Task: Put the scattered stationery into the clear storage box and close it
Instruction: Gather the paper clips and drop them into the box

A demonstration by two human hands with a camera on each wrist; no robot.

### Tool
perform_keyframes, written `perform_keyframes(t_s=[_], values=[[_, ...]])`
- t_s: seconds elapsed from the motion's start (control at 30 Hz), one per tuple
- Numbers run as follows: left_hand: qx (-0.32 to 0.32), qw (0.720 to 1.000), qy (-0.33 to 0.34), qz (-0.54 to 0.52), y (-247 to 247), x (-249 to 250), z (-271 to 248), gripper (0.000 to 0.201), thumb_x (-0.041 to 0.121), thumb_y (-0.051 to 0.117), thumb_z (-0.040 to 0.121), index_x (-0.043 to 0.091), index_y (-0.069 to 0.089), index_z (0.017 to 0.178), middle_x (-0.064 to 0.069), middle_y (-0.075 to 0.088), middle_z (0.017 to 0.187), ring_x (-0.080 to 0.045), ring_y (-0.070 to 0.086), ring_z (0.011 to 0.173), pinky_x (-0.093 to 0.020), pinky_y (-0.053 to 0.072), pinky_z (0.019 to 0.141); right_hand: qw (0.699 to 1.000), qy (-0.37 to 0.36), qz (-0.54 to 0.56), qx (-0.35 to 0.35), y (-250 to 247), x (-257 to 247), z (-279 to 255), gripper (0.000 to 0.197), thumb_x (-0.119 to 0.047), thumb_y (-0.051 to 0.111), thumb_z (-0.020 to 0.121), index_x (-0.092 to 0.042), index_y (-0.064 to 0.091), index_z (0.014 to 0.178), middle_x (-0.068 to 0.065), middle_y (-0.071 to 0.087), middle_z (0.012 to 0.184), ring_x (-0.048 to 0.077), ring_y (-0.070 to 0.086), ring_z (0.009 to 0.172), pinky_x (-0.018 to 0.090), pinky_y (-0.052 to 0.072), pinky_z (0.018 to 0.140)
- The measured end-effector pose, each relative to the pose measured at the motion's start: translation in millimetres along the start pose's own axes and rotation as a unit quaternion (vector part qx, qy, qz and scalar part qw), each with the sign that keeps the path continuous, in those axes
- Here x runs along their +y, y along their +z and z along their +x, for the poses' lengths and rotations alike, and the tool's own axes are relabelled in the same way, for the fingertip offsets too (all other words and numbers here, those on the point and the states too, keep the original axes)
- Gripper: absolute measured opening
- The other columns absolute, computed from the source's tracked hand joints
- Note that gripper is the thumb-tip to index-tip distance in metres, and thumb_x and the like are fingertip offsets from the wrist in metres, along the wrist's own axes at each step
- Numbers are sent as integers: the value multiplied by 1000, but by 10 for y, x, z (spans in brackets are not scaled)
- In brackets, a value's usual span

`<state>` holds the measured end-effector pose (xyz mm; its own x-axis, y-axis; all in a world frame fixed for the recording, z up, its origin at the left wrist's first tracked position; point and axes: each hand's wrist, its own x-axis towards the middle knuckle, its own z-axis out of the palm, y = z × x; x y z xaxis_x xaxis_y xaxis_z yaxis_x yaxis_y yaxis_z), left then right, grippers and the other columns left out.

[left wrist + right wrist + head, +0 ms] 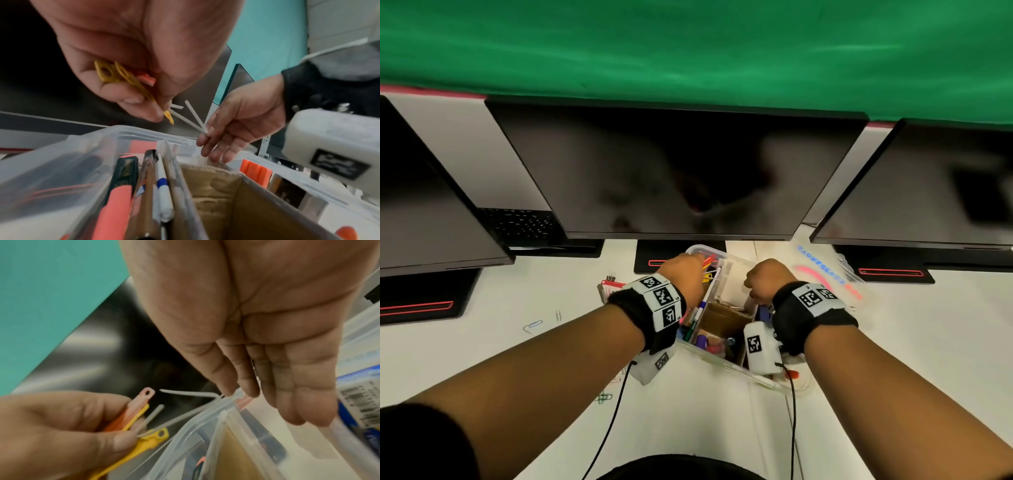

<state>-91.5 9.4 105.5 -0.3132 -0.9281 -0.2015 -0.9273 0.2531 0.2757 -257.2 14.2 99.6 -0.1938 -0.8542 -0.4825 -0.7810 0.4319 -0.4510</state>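
Observation:
The clear storage box [726, 253] stands open in front of the middle monitor, with pens [162, 194], a pink highlighter [117, 194] and a cardboard insert [216, 186] inside. Over its far left corner my left hand [681, 270] grips a bunch of yellow and pink plastic tags [115, 74] and the near ends of thin white strips [185, 118]. My right hand [767, 277] hangs over the far rim and pinches the other end of the white strips [205, 394] between thumb and fingertips; its other fingers point down into the box.
A clear lid [825, 274] with blue and pink print lies right of the box, blurred. Paper clips [532, 325] and a binder clip [611, 277] lie on the white desk to the left. Three dark monitors [678, 171] stand close behind. Wrist cables trail toward me.

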Motion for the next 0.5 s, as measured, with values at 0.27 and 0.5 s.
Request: perform_keyframes(t_s=[0.27, 0.5], values=[[-45, 991, 62, 105, 158, 396, 213, 34, 12, 45, 92, 8, 50, 126, -13, 59, 122, -28, 62, 107, -39, 53, 91, 968, -197, -148, -55, 226, 350, -727, 24, -31, 64, 81, -15, 71, 97, 4, 67, 101, 19, 62, 91, 29, 51, 81], [-101, 978, 115, 140, 232, 579, 289, 30, 11, 45, 95, 7, 52, 123, -16, 56, 125, -29, 60, 109, -37, 50, 96, 936, -278, -191, -102, 562, 676, -907, 56, -18, 59, 85, -16, 43, 138, 1, 39, 145, 21, 41, 130, 29, 35, 109]])
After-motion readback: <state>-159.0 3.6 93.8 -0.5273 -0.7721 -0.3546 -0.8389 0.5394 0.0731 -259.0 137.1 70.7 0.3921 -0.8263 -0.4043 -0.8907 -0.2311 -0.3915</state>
